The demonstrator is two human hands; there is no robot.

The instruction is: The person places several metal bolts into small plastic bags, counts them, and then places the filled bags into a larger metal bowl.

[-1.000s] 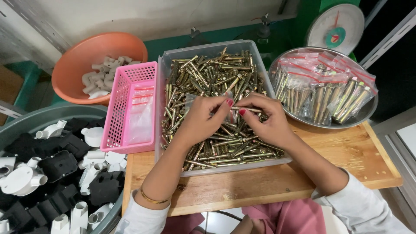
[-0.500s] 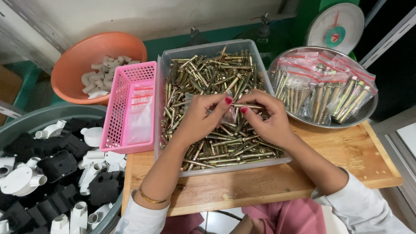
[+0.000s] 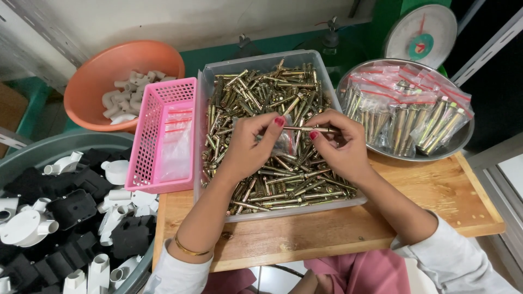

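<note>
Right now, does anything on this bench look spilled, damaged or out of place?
Nothing stands out. The brass bolts stay inside the clear bin, bagged bolts fill the metal bowl, and the left hand and right hand hold one bolt over a small bag.

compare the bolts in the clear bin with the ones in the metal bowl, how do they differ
The bolts in the clear bin lie loose in a jumbled heap, pointing every way; the bolts in the metal bowl are sealed in small clear bags with red strips.

The left hand and right hand work over the bin, holding one bolt by a small bag; no hand touches the bowl's packs.

Both sets are brass-coloured.
</note>
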